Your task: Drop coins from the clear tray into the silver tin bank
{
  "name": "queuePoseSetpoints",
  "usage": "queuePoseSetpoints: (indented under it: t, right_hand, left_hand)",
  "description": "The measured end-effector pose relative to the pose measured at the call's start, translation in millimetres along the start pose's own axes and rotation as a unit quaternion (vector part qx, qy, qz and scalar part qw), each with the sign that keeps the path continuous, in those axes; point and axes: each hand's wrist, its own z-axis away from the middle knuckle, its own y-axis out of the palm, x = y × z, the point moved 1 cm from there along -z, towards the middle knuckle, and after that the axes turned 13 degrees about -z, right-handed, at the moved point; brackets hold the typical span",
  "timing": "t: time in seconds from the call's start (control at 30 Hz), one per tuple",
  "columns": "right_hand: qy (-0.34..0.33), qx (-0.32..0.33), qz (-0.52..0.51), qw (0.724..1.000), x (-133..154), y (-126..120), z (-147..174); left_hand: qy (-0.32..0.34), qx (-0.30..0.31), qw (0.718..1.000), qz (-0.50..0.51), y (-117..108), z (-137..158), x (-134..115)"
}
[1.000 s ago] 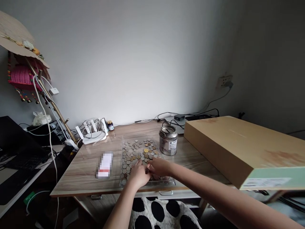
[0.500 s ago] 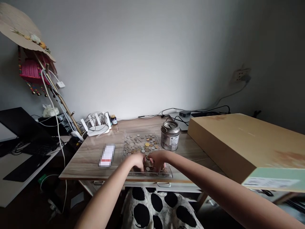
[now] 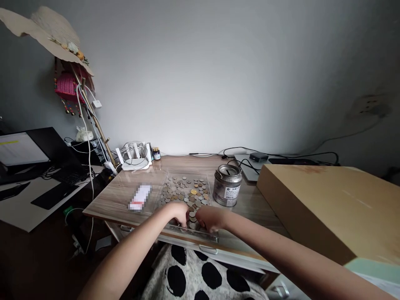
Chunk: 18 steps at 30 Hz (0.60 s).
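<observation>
Dozens of coins [image 3: 185, 192], mostly dull silver with a few brown and one bright gold piece, lie spread flat in a clear shallow tray [image 3: 210, 193] near the front edge of the tabletop [image 3: 118, 196]. Both hands rest over the near end of that tray: the left hand [image 3: 178, 211] at about 7 o'clock of the pile and the right hand [image 3: 210, 217] at about 5 o'clock, nearly touching each other. Each grip looks curled down onto the coins, but whether either one pinches a coin cannot be told. A metal tin [image 3: 227, 191] with a slotted lid stands just beside the tray at 3 o'clock, and a large cardboard box [image 3: 328, 208] lies farther right. Compared with half a second ago, the view has swung rightward and the hands sit slightly closer to the tray's near rim, while coins and tin have stayed put.
</observation>
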Motion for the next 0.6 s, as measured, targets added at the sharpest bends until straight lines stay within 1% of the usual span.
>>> queuePoseSetpoints:
  t: [0.03,0.07,0.13,0.2,0.23,0.3,0.37,0.43,0.5,0.57,0.6]
  right_hand:
    - [-0.005,0.010,0.003,1.000,0.6,-1.0,1.4]
    - [-0.009,0.017,0.002,1.000,0.6,-2.4,2.8]
    - [-0.014,0.026,-0.019,0.999,-1.4,-6.1,5.4]
    - [-0.014,0.051,-0.059,0.997,-6.0,-9.2,6.8]
    - [-0.015,0.069,-0.086,0.994,-8.9,-10.1,6.8]
    - [-0.024,0.095,-0.139,0.985,-13.9,-9.8,4.8]
    - [-0.028,0.098,-0.194,0.976,-16.2,-7.0,0.6]
    - [-0.016,0.090,-0.248,0.964,-14.6,-2.6,-5.0]
    - [0.006,0.076,-0.274,0.959,-9.8,1.1,-10.5]
    - [0.020,0.052,-0.264,0.963,-4.2,2.7,-14.8]
    - [0.025,0.042,-0.258,0.965,-2.0,2.9,-16.3]
  left_hand:
    - [0.012,0.039,0.997,-0.068,-0.7,0.8,-1.7]
    - [0.020,0.040,0.993,-0.105,-1.8,1.9,-2.2]
    - [0.047,0.040,0.991,-0.120,-3.0,4.2,-0.6]
    - [0.063,0.032,0.992,-0.101,-4.2,5.6,3.9]
    - [0.072,0.040,0.993,-0.082,-4.6,6.1,6.6]
    - [0.082,0.079,0.993,-0.024,-4.7,7.4,12.0]
    - [0.069,0.102,0.992,0.028,-3.2,9.8,17.6]
    - [0.047,0.079,0.994,0.050,0.7,13.2,24.0]
    - [0.039,0.028,0.996,0.073,7.1,16.2,31.3]
    - [0.023,-0.019,0.990,0.140,14.4,16.7,40.1]
    - [0.008,-0.035,0.981,0.191,17.6,15.6,45.1]
